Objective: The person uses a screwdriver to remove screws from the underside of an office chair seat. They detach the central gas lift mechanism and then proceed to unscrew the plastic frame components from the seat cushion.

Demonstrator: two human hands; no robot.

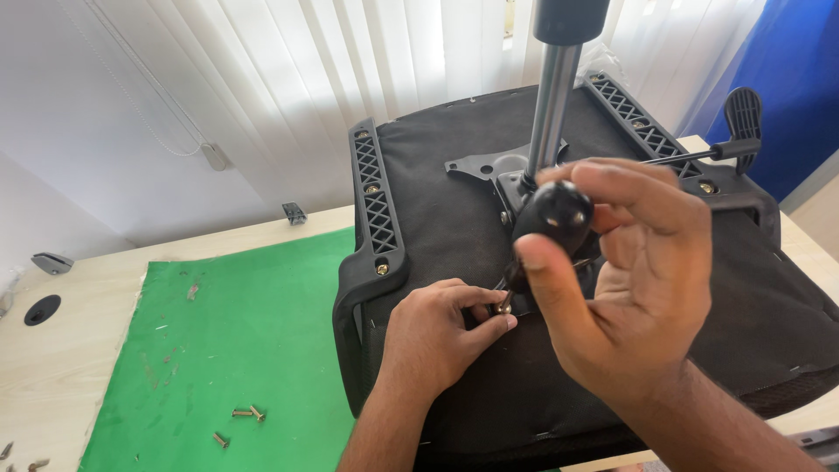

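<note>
An upturned black office chair seat (pixel 454 210) lies on the table, its metal gas cylinder (pixel 552 96) standing up from the mounting plate (pixel 481 164). My right hand (pixel 629 280) grips the round black handle of a screwdriver (pixel 554 217), whose shaft points down at the plate's near edge. My left hand (pixel 433 336) pinches a small brass-coloured screw (pixel 504 305) at the screwdriver's tip, fingers resting on the seat's fabric underside.
A green mat (pixel 218 350) covers the pale wooden table (pixel 70 350), with three loose screws (pixel 247 413) on it. Black armrest brackets (pixel 374 197) run along both seat sides. A lever with a paddle (pixel 743 122) sticks out at right. White vertical blinds hang behind.
</note>
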